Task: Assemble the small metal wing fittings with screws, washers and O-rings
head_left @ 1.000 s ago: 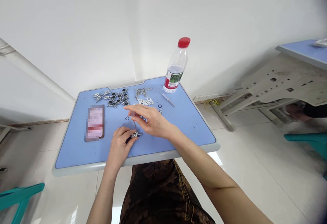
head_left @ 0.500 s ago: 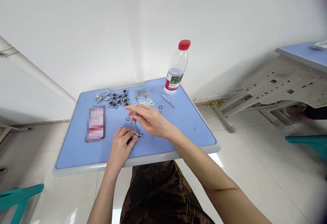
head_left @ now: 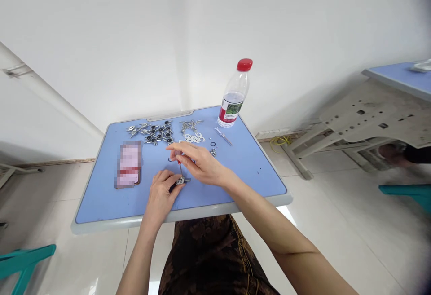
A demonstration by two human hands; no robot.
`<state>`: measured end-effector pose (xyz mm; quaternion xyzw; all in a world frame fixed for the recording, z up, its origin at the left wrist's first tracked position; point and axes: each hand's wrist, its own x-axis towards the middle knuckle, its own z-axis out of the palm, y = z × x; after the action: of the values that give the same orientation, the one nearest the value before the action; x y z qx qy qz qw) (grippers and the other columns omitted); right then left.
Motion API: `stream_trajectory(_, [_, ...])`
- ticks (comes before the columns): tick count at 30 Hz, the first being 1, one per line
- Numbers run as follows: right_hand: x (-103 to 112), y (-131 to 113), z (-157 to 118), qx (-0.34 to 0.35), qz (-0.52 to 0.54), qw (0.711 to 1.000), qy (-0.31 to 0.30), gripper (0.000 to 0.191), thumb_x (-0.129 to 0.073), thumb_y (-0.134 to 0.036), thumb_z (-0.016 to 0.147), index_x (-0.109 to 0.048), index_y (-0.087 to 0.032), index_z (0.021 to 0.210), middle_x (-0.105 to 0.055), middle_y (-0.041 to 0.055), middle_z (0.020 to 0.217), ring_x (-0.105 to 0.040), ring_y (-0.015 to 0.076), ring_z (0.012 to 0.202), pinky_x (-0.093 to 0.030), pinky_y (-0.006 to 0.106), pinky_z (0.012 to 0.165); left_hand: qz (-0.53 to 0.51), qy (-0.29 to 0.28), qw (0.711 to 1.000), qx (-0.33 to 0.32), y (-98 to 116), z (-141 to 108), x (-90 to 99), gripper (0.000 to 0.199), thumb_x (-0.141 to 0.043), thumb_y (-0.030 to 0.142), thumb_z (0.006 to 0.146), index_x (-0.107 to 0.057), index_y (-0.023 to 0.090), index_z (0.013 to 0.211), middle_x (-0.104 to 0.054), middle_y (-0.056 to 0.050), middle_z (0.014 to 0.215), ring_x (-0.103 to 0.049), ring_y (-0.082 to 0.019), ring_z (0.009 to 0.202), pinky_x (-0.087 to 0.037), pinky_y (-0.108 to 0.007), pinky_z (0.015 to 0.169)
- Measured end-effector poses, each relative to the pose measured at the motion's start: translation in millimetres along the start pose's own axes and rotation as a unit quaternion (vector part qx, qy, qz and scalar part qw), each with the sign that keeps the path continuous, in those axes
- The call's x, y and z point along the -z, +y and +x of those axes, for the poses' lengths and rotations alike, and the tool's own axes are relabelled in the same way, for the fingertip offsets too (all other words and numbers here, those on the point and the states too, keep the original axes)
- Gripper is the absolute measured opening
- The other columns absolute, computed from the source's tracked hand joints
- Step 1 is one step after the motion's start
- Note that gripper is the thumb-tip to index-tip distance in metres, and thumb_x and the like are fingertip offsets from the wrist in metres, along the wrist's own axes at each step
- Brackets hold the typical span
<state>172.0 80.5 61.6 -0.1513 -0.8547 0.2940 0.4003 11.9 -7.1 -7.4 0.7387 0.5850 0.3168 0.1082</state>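
Observation:
Near the front edge of the blue table (head_left: 215, 191), my left hand (head_left: 162, 192) is closed around a small metal part (head_left: 181, 180) with a thin pin sticking out to the right. A screwdriver (head_left: 180, 165) with a red-and-clear handle stands nearly upright, its tip down at that part. My right hand (head_left: 200, 165) grips the handle from above, hiding most of it. Just beyond the hands lie white flat gaskets (head_left: 195, 138) and a group of similar metal parts with black discs (head_left: 159, 133).
A water bottle (head_left: 232, 102) with a red cap stands at the back right. A syringe-like plastic tool (head_left: 223, 136), a dark ring (head_left: 213, 144) and small metal balls (head_left: 213, 152) lie nearby. Metal pins (head_left: 190, 125) are heaped at the back. A phone (head_left: 129, 165) rests on the left.
The whole view has shifted slightly, with the table a little lower and further right. Both hands keep their hold on the screwdriver and the metal part.

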Motion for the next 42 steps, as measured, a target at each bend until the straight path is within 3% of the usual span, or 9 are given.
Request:
stream_trajectory(8, [-17, 0, 2, -0.012, -0.054, 0.997, 0.058, 0.014, -0.054, -0.022, 0.092, -0.059, -0.018, 0.104, -0.066, 0.0039, 0.087, -0.057, 0.0114, 0.069, -0.049, 0.024, 0.064, -0.001, -0.008, 1.0, 0.003, 2, 1, 1.6, 0.015, -0.061, 0.025, 0.088, -0.069, 0.022, 0.101, -0.066, -0.004, 0.093, -0.057, -0.021, 0.088, -0.046, -0.038, 0.082])
stream_trajectory(13, [-13, 7, -1, -0.034, -0.108, 0.99, 0.087, 0.027, -0.052, -0.021, 0.094, -0.056, -0.019, 0.12, -0.068, 0.0044, 0.096, -0.058, 0.0113, 0.069, -0.049, 0.025, 0.066, 0.002, -0.002, 1.0, 0.002, 2, 0, 1.2, 0.015, -0.06, 0.028, 0.088, -0.068, 0.022, 0.1, -0.066, -0.004, 0.092, -0.057, -0.02, 0.086, -0.046, -0.039, 0.083])
stream_trajectory(19, [2, 5, -1, 0.002, -0.022, 0.999, 0.024, 0.039, -0.034, -0.013, 0.097, -0.047, -0.021, 0.134, -0.066, 0.0064, 0.103, -0.062, 0.0121, 0.082, -0.053, 0.028, 0.073, -0.004, 0.0, 1.0, 0.004, 1, 0, 0.4, 0.016, -0.059, 0.031, 0.089, -0.069, 0.023, 0.099, -0.065, -0.004, 0.091, -0.057, -0.02, 0.085, -0.047, -0.04, 0.083])
stream_trajectory(23, [-2, 5, 0, -0.004, -0.038, 0.997, 0.074, 0.025, -0.046, -0.02, 0.096, -0.06, -0.02, 0.117, -0.068, 0.0036, 0.089, -0.062, 0.0117, 0.074, -0.052, 0.026, 0.07, -0.002, 0.002, 1.0, 0.004, 0, -1, 0.1, 0.015, -0.061, 0.029, 0.088, -0.069, 0.023, 0.099, -0.065, -0.004, 0.091, -0.057, -0.02, 0.085, -0.047, -0.039, 0.082])
stream_trajectory(27, [-6, 7, 1, -0.006, -0.09, 0.99, 0.108, 0.015, -0.056, -0.024, 0.092, -0.064, -0.017, 0.102, -0.07, 0.0048, 0.087, -0.061, 0.012, 0.069, -0.049, 0.025, 0.067, -0.001, -0.001, 1.0, 0.006, 1, 0, 0.8, 0.015, -0.062, 0.027, 0.087, -0.069, 0.023, 0.099, -0.066, -0.004, 0.092, -0.057, -0.02, 0.086, -0.047, -0.038, 0.082])
stream_trajectory(34, [2, 2, 1, 0.016, 0.004, 1.0, 0.01, 0.029, -0.041, -0.015, 0.097, -0.055, -0.019, 0.122, -0.067, 0.0045, 0.095, -0.062, 0.0118, 0.08, -0.052, 0.027, 0.074, -0.008, -0.004, 1.0, 0.003, 0, 0, 1.7, 0.015, -0.059, 0.029, 0.089, -0.069, 0.022, 0.098, -0.066, -0.004, 0.092, -0.058, -0.02, 0.085, -0.047, -0.039, 0.082])
stream_trajectory(39, [-12, 1, 3, -0.015, -0.041, 0.998, 0.051, 0.017, -0.054, -0.029, 0.093, -0.062, -0.017, 0.102, -0.066, 0.0029, 0.08, -0.058, 0.0121, 0.07, -0.049, 0.025, 0.068, -0.014, -0.002, 1.0, -0.001, 0, 1, 1.5, 0.016, -0.059, 0.028, 0.089, -0.069, 0.023, 0.101, -0.066, -0.005, 0.094, -0.059, -0.021, 0.09, -0.047, -0.039, 0.084])
stream_trajectory(42, [-16, 4, 2, -0.024, -0.079, 0.994, 0.065, 0.021, -0.051, -0.029, 0.095, -0.06, -0.017, 0.109, -0.067, 0.0036, 0.083, -0.057, 0.0116, 0.067, -0.048, 0.025, 0.066, -0.012, -0.003, 1.0, 0.001, 0, 1, 2.0, 0.016, -0.06, 0.027, 0.088, -0.07, 0.022, 0.1, -0.067, -0.005, 0.093, -0.058, -0.021, 0.089, -0.047, -0.039, 0.084])
